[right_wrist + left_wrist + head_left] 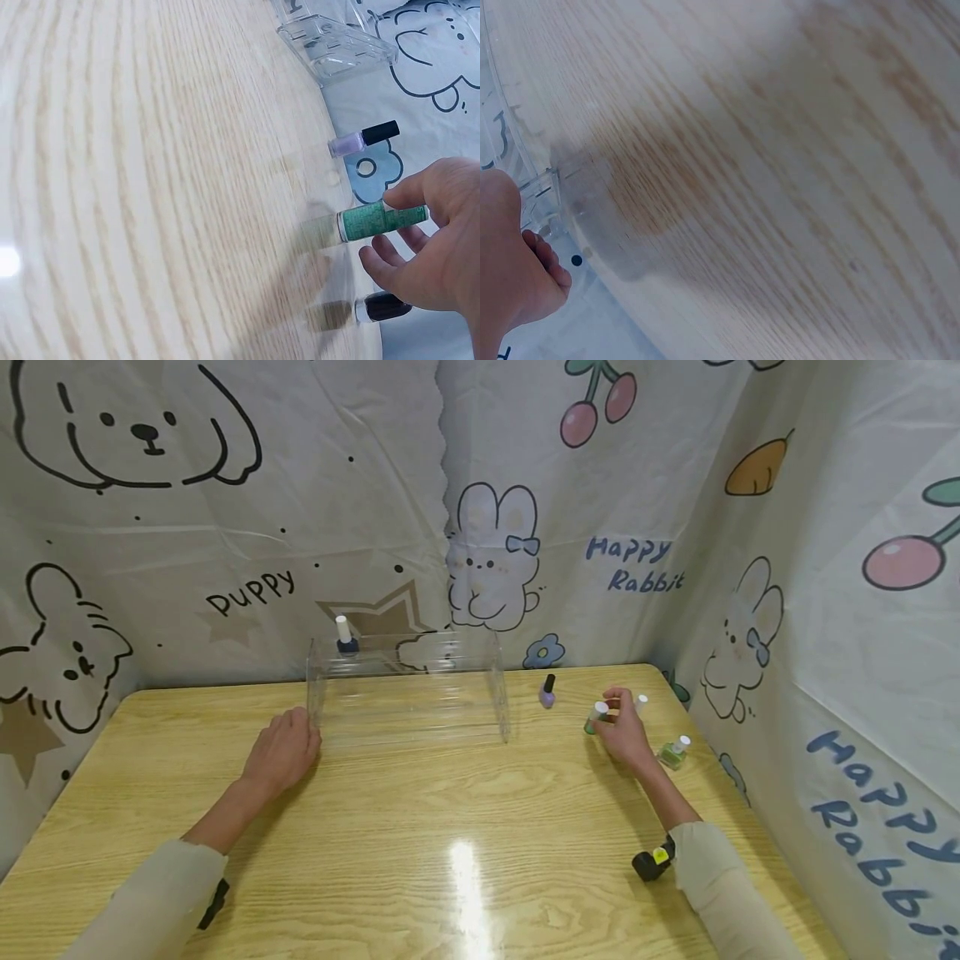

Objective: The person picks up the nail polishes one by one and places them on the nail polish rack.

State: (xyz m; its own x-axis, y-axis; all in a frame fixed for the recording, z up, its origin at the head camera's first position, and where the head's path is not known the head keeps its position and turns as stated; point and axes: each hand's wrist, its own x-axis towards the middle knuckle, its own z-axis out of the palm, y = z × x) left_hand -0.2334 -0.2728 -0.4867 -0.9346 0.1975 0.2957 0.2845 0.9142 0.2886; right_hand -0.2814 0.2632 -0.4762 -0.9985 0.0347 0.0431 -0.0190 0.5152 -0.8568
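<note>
A clear acrylic tiered rack (408,706) stands at the back of the table, with a dark blue nail polish bottle (347,643) on its upper tier. My left hand (281,752) holds the rack's left side; the left wrist view shows its curled fingers (549,262) by the clear edge. On the right, my right hand (624,731) pinches a green nail polish bottle (364,223) near its cap between thumb and finger. The bottle looks upright, its base at the tabletop. Close below those fingers in the right wrist view is a dark nail polish bottle (382,307).
A purple nail polish bottle (547,693) with a black cap stands between rack and right hand. A yellow-green bottle (672,753) sits near the right edge of the wooden table (420,827). Printed cloth (375,527) hangs behind and along the right side.
</note>
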